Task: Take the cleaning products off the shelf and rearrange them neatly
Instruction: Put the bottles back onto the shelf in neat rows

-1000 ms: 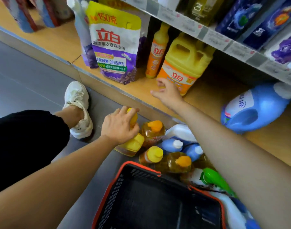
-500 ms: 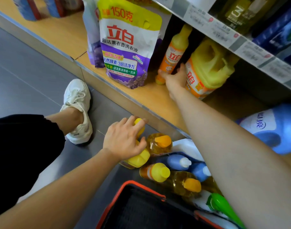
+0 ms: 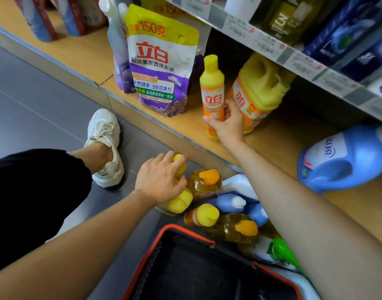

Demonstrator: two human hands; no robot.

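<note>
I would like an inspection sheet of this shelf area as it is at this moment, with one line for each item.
Surface: wooden bottom shelf, partly bare; grey floor below it.
Job's things: slim yellow bottle upright beside yellow jug; purple pouch upright; blue jug lying on its side; floor bottles grouped in front of the shelf.
Clutter: black basket with a red rim, near the camera.
Grippers (hands): right hand grips the slim yellow bottle; left hand grips a yellow-capped bottle on the floor.
Cables: nothing seen.
Surroundings: upper shelf with price labels; white shoe.
</note>
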